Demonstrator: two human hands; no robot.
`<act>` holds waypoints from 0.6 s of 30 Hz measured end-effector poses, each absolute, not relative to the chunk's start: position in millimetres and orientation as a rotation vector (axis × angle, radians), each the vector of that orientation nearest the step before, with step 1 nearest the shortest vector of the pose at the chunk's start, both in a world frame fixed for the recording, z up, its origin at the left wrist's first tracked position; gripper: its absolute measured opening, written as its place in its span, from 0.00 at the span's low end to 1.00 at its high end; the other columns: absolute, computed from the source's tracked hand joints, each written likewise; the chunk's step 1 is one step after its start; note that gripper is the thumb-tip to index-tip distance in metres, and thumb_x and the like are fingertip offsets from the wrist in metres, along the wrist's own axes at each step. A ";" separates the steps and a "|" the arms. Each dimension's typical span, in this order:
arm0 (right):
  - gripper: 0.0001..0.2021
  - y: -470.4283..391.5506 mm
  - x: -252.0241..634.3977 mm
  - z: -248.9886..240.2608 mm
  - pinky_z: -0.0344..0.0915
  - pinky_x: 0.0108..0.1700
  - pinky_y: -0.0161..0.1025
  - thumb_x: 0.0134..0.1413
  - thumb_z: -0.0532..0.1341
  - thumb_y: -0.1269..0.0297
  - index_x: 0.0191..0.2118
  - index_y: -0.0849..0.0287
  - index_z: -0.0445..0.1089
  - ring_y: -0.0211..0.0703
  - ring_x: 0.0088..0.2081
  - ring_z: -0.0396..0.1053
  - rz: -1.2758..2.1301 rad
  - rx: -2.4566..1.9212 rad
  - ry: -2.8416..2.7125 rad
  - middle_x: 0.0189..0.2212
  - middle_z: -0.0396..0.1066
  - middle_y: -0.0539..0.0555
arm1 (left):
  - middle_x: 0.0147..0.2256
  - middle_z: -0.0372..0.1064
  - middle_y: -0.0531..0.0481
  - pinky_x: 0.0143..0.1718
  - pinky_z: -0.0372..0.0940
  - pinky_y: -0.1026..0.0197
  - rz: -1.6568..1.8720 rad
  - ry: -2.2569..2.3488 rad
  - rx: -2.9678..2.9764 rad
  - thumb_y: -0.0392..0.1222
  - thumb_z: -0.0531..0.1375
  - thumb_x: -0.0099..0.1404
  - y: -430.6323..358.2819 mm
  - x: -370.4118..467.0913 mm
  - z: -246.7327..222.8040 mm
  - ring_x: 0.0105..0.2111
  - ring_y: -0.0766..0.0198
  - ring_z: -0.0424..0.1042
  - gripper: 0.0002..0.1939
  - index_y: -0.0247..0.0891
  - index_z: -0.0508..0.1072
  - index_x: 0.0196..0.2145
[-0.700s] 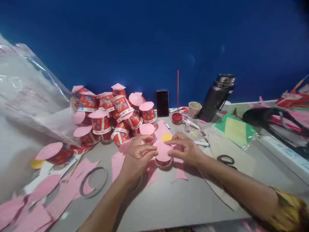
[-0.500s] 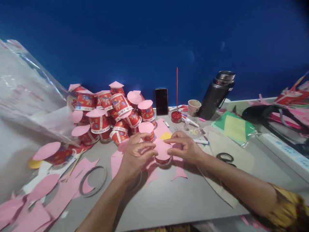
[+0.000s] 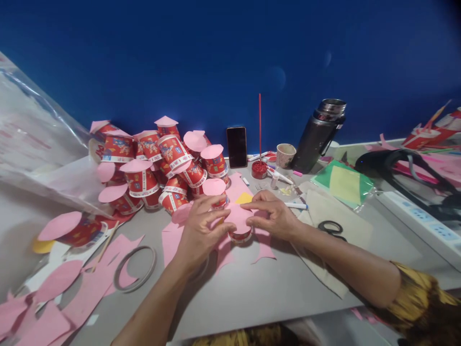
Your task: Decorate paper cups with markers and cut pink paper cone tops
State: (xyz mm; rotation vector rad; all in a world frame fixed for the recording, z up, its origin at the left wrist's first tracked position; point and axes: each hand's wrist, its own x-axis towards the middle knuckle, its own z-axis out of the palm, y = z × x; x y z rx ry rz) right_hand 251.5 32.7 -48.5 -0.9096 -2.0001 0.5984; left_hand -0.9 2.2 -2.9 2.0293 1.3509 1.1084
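Observation:
A pink paper disc lies on top of an upturned red paper cup in front of me. My left hand pinches the disc's left edge between thumb and fingers. At its right edge my right hand does the same, thumb and forefinger on the rim. Cut pink paper lies around the cup, and a bit of yellow paper shows just behind the disc. To the left, several red cups capped with pink discs are heaped against the wall.
A roll of tape and pink offcuts lie at left. Behind stand a phone, a red pot with a stick, a patterned cup and a black flask. Scissors and a power strip are at right.
The view has shifted slightly, so the things on the table appear a little further left. Both hands keep the same hold at the disc's edges.

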 end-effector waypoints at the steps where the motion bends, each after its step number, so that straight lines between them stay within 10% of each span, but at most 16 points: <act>1: 0.17 32.1 251.8 -47.6 0.75 0.52 0.50 0.64 0.72 0.51 0.54 0.49 0.83 0.50 0.46 0.74 0.574 -0.908 -2.014 0.40 0.75 0.55 | 0.58 0.79 0.45 0.67 0.64 0.36 1.103 1.351 2.034 0.45 0.72 0.64 2.1 -1.0 -2.8 0.62 0.43 0.71 0.06 0.48 0.88 0.39; 18: 0.25 28.7 249.9 -50.6 0.72 0.62 0.62 0.65 0.70 0.45 0.61 0.53 0.77 0.61 0.62 0.72 0.220 -0.831 -2.154 0.62 0.73 0.66 | 0.61 0.77 0.46 0.70 0.62 0.36 1.058 1.351 1.969 0.46 0.71 0.64 2.9 -2.8 -6.5 0.65 0.44 0.68 0.09 0.50 0.88 0.43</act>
